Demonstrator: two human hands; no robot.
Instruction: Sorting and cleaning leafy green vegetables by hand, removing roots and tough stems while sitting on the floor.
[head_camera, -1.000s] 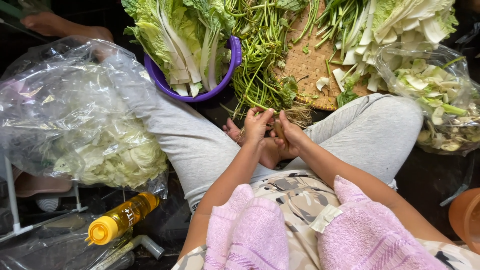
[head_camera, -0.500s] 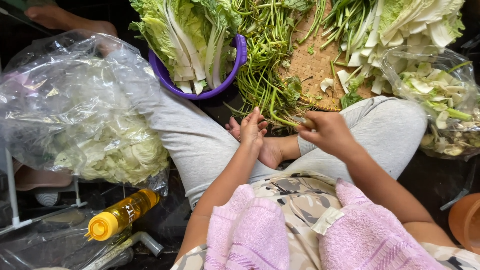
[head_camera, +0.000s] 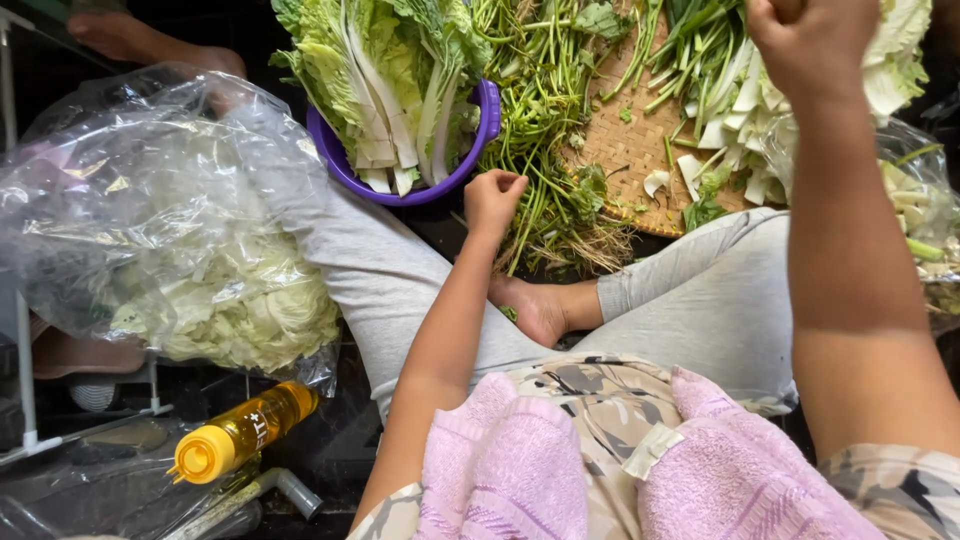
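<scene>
Beside the purple bowl (head_camera: 487, 120), the left hand (head_camera: 493, 198) is curled shut on the green stems (head_camera: 545, 150), whereas the right hand (head_camera: 812, 45), formerly low beside it, has risen over the woven tray (head_camera: 630, 150), fist closed, contents indiscernible.

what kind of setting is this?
Probably an informal vegetable-prep spot on the floor, at home or a market stall. The person sits cross-legged among leafy greens in a purple basin, loose stems on a woven tray, and a clear bag of cabbage leaves.
</scene>
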